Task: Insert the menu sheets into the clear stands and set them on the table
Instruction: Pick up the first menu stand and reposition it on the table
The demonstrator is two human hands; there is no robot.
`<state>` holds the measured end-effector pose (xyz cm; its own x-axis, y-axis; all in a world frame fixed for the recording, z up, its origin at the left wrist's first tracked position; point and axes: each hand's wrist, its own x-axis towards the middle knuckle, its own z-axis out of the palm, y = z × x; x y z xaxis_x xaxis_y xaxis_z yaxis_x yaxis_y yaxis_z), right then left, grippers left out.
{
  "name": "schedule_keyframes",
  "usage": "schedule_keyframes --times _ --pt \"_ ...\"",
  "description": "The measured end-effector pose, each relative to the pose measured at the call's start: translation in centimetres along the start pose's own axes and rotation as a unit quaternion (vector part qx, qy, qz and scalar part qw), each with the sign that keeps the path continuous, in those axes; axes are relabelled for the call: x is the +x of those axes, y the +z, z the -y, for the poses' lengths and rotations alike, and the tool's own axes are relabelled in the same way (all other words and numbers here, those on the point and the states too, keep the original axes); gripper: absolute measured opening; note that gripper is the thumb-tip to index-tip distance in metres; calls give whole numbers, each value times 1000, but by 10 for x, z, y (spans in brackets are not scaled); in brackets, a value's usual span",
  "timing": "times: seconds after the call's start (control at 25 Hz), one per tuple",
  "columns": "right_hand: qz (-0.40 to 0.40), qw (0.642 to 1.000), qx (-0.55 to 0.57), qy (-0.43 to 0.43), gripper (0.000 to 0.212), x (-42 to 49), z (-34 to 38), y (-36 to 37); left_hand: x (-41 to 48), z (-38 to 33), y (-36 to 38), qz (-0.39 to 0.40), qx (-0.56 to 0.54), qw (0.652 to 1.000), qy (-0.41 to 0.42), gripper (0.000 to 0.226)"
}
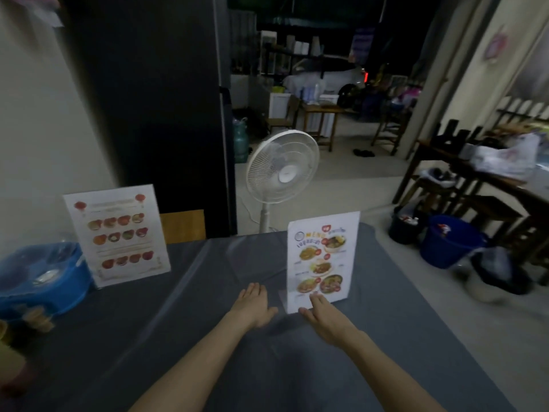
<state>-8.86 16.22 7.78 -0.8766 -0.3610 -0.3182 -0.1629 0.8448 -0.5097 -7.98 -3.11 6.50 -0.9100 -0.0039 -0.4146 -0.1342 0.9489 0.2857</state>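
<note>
Two clear stands with menu sheets stand upright on the grey-covered table (208, 337). The left menu stand (117, 233) shows rows of red and orange dishes and sits at the back left. The right menu stand (322, 260) shows a colourful menu with several dishes and sits right of centre. My left hand (254, 306) lies flat and open just left of the right stand's base, holding nothing. My right hand (322, 315) is open, with its fingertips at the foot of the right stand; whether they touch it is unclear.
A blue plastic basin (41, 278) with a clear bag sits at the table's left edge. A white pedestal fan (282, 168) stands beyond the table's far edge. A blue bucket (448, 242) and dark tubs sit on the floor at right, near wooden tables.
</note>
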Motion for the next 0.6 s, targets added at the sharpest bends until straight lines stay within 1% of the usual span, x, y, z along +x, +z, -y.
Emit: schedule_keyframes --times 0.08,0.12,0.24,0.36,0.44,0.52,0.6 --pt "-22 1000 18 9 44 -10 -12 -15 6 -14 -1 1 -28 1000 8 81" --pt "-37 998 48 18 42 -13 -19 -21 10 -20 0 3 -43 999 5 82" --pt "-81 982 163 56 46 -11 -41 -41 14 -35 -5 -3 -74 997 -5 86" --pt "-88 972 203 76 51 7 -65 -60 28 -43 -12 -12 -158 987 -7 85" --pt "-92 966 230 69 42 20 -77 -79 45 -45 -13 -37 -246 968 -21 80" --pt "-93 960 256 65 42 37 -90 -96 56 -53 -17 -71 -335 939 -40 70" --pt "-96 943 311 65 48 54 -102 -107 52 -68 -24 -101 -441 890 -51 49"
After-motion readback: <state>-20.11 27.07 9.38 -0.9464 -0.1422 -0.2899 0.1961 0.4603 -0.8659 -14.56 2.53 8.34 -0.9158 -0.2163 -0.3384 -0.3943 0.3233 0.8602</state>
